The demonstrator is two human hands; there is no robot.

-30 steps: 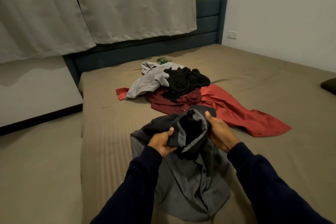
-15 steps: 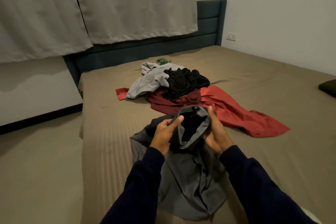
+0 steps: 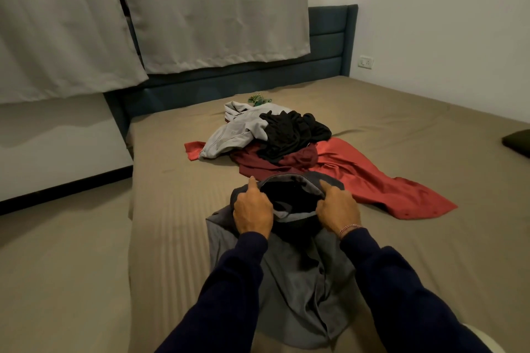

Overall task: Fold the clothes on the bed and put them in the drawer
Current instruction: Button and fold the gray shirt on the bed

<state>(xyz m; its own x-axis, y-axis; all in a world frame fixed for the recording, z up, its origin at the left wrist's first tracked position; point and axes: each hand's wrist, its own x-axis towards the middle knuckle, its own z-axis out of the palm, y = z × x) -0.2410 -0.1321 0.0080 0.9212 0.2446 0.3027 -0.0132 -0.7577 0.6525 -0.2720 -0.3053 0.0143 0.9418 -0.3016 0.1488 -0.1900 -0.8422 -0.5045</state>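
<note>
Holding dark grey button shirt (image 3: 298, 275) up by collar, so rest is hanging flat on brown bed (image 3: 430, 129). My left hand (image 3: 252, 213) gripping one collar side, fingers curled round cloth. My right hand (image 3: 338, 209) gripping other side same way. Pulling collar wide for straightening. Red, black, light grey clothes pile (image 3: 286, 137) waiting further up bed.
</note>
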